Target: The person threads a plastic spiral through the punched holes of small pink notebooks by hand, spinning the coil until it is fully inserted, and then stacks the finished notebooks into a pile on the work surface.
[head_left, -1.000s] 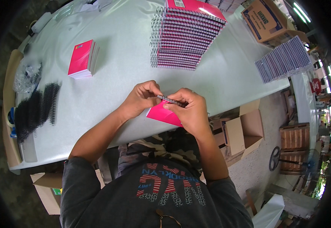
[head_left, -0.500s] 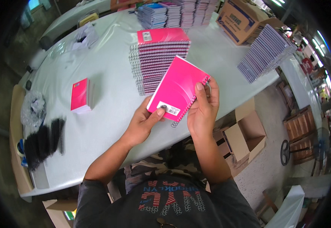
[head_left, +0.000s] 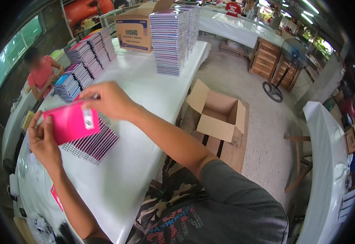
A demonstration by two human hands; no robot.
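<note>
Two hands hold one pink spiral notebook (head_left: 72,122) above the white worktop (head_left: 145,122). Left of the notebook, the left hand (head_left: 43,140) is curled around its left edge, thumb on the cover. Directly beneath the notebook lies a slanted stack of matching notebooks (head_left: 94,144), resting on the worktop. At the notebook's upper right corner, the right hand (head_left: 106,99) is pinched shut on the top edge near the wire binding. Behind the notebook, further stacks of notebooks (head_left: 86,61) sit along the worktop, with a person in a red shirt (head_left: 41,73) beside them. Farther right of the notebook stands a tall notebook pile (head_left: 171,38), and an open cardboard box (head_left: 220,114) sits on the floor.
</note>
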